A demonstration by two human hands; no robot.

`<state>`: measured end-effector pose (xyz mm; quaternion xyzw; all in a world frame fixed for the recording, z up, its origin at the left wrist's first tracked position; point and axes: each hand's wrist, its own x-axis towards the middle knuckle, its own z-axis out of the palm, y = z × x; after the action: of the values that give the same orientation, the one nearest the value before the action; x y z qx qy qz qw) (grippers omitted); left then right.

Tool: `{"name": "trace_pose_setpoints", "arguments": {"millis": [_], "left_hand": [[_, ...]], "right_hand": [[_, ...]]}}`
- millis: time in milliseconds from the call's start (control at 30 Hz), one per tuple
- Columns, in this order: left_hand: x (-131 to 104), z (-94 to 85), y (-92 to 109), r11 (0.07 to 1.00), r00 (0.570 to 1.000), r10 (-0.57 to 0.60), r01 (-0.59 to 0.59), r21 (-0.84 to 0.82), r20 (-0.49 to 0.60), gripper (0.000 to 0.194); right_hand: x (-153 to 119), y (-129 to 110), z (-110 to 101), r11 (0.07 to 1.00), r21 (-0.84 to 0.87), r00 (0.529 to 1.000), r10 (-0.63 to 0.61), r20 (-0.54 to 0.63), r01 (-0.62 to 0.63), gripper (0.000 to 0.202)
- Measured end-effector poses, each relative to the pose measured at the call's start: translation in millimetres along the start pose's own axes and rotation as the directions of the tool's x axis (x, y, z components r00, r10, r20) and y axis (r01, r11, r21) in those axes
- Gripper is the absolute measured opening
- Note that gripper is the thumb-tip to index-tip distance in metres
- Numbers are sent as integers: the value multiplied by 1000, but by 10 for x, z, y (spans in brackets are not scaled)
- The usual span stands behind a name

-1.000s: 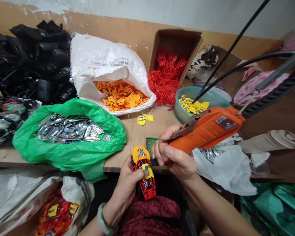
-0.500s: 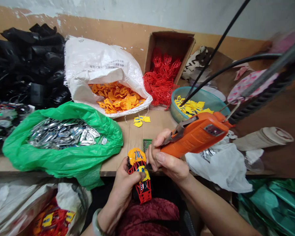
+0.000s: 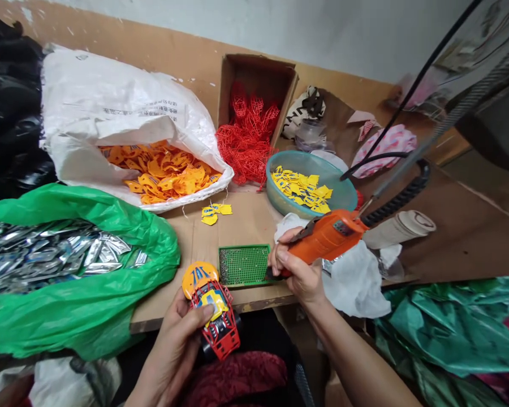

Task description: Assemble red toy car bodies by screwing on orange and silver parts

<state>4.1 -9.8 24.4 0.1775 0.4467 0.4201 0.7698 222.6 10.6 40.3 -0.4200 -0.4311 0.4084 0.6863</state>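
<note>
My left hand (image 3: pixel 182 322) is closed around a toy car (image 3: pixel 220 330) with an orange hood, a red cage frame and black wheels. The thumb presses on the yellow panel (image 3: pixel 215 308) at the car's middle. In my right hand (image 3: pixel 299 271) is an orange electric screwdriver (image 3: pixel 328 236), gripped near its dark front end and hung from a coiled cable. Its tip is over the right edge of a green perforated screw tray (image 3: pixel 246 265), which has small screws gathered at its left side. Whether the tip touches a screw is too small to tell.
Behind the tray lie a few loose yellow panels (image 3: pixel 214 212). Around them stand a teal bowl (image 3: pixel 275 200) of yellow panels, a white sack (image 3: pixel 123 96) of orange parts, a green bag (image 3: pixel 152 249) of silvery parts and a cardboard box (image 3: pixel 288 85) with red frames. Crumpled white plastic (image 3: pixel 360 282) sits right.
My right hand has moved the screwdriver away from the car, rightward to the screw tray. The view has turned right. The toy car stays in my left hand, and the tray is now uncovered.
</note>
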Motion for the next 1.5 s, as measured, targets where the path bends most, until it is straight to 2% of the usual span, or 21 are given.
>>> {"name": "trace_pose_setpoints", "arguments": {"millis": [200,400,867,967,1067,1200,1333,1500], "left_hand": [[10,45,17,1000,999,-14,15,16,-36,77],[15,53,21,1000,998,0,0,-4,-70,80],[6,39,16,999,997,41,-40,18,-59,73],[15,21,0,998,997,59,-59,-8,-40,70],[29,2,-21,997,997,74,-75,-24,-17,64],[33,-4,-37,997,997,79,-79,-20,-4,60],[6,-6,-32,993,993,118,-118,-17,-17,56],[-31,-41,-30,988,989,151,-151,-25,-11,55]], "right_hand": [[-13,58,-51,1000,-11,1000,2,8,-2,24],[-14,94,-64,1000,8,1000,3,10,-3,25],[-30,109,-57,999,-14,1000,29,11,-29,24],[26,-52,31,1000,18,1000,7,-19,-6,23],[96,-330,207,991,125,998,-31,-53,38,20],[97,-619,492,966,257,999,-33,13,29,17],[-16,-629,705,947,316,992,18,125,-57,20],[-110,-525,811,934,343,982,39,186,-102,21]]}}
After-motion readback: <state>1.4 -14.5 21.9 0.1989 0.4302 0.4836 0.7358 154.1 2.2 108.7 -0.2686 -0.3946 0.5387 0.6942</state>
